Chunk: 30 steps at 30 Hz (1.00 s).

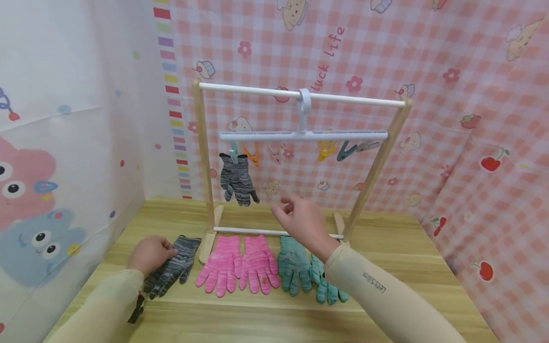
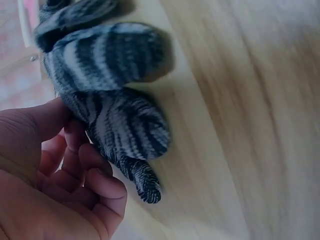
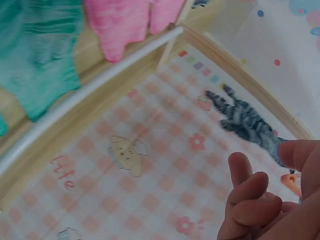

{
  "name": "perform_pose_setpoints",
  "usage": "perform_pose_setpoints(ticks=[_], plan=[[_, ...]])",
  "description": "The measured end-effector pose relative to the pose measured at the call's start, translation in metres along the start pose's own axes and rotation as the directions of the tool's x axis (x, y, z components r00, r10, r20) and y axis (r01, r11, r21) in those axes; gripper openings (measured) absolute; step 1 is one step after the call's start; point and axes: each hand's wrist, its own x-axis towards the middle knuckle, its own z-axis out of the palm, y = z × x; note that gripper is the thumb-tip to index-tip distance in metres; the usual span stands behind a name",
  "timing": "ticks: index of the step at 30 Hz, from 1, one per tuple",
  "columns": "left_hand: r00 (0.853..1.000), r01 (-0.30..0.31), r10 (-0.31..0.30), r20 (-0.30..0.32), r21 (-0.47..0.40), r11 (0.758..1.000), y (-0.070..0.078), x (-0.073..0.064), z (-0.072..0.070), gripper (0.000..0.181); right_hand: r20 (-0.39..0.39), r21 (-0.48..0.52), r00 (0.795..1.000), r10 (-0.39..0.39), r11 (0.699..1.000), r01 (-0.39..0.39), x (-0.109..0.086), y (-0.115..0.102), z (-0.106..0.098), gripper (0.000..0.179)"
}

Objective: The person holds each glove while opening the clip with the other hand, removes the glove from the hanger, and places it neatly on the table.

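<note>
On the left of the table lies a black-and-grey striped knit glove (image 1: 185,257), its cuff pointing away. My left hand (image 1: 150,255) pinches the near side of this glove between thumb and fingers, as the left wrist view also shows. A matching glove (image 1: 238,180) hangs from the white hanger (image 1: 343,136), held at the cuff by a pale green clip (image 1: 233,155). My right hand (image 1: 302,221) is in the air in front of the rack, to the right of the hanging glove, with loosely bent fingers and nothing in them.
Two pink gloves (image 1: 220,264) and two green gloves (image 1: 294,267) lie along the front of the wooden rack (image 1: 200,157). Orange (image 1: 252,155), yellow (image 1: 327,152) and dark teal (image 1: 346,151) clips dangle from the hanger with others. Patterned cloth surrounds the table.
</note>
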Motion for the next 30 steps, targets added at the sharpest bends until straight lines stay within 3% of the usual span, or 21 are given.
perform_pose_setpoints(ticks=[3, 10, 19, 30], plan=[[1.0, 0.006, -0.006, -0.001, 0.016, 1.0, 0.004, 0.001, 0.002, 0.034, 0.014, -0.018, 1.0, 0.009, 1.0, -0.008, -0.007, 0.011, 0.0, 0.04], [0.999, 0.037, -0.037, -0.001, 0.037, 0.999, 0.008, 0.005, 0.002, 0.034, 0.059, -0.027, 0.995, 0.076, 0.997, -0.074, -0.019, 0.031, -0.003, 0.045], [0.997, 0.073, -0.074, 0.022, 0.026, 0.997, 0.01, 0.003, 0.002, 0.039, 0.1, 0.0, 0.987, 0.126, 0.992, -0.127, -0.029, 0.045, -0.003, 0.047], [0.996, 0.086, -0.087, 0.017, 0.041, 0.995, 0.012, 0.006, 0.003, 0.032, 0.105, -0.029, 0.987, 0.123, 0.992, -0.12, -0.04, 0.061, 0.003, 0.046]])
